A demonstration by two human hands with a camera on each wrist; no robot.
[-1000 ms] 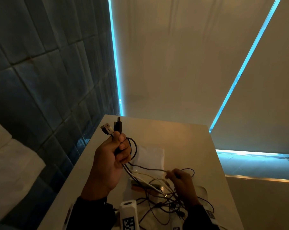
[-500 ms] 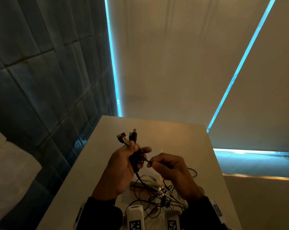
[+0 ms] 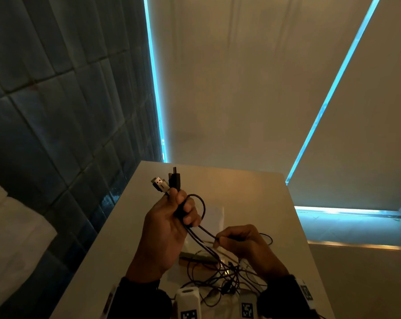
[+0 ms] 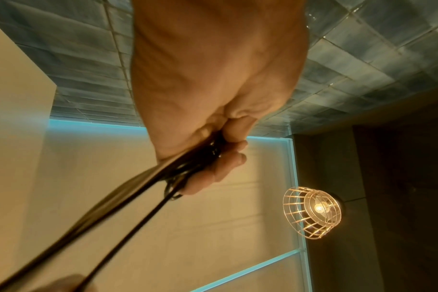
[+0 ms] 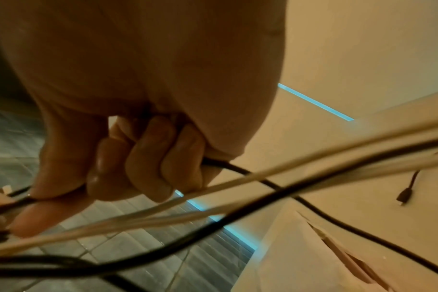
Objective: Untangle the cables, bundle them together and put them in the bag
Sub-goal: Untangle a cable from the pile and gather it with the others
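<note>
a: both hands are busy with cable. left hand (image 3: pixel 169 229) is raised at about 10 o'clock from the pile, fist wrapped round a gathered bunch of cables (image 3: pixel 196 231), with the plug ends (image 3: pixel 167 183) sticking up out of the top of it.

b: and the right?

a: right hand (image 3: pixel 243 244) sits at 4 o'clock from the left one, thumb and fingers curled round a single dark cable (image 3: pixel 208 233) that runs up to the left fist. the right wrist view shows the same: fingers (image 5: pixel 148 158) folded over that dark strand, pale cables crossing in front.

b: what changed?

a: half a second ago the right hand was up against the left fist, pinching right beside it. now it has dropped back toward 5 o'clock, and the left hand has lifted a little, so a loop shows at 3 o'clock of the left fist and a stretch of cable is drawn out between the hands.

b: meaning?

a: i'd judge it's running one strand free of the tangle. bundling is only partly done; the loose tangle (image 3: pixel 220 272) lies on the table (image 3: pixel 252 192) below both hands.

b: the bag?

a: a clear flat bag (image 3: pixel 214 215) appears to lie on the table under the hands, toward 12 o'clock of the tangle. nothing is in it yet, as far as i can tell.
</note>
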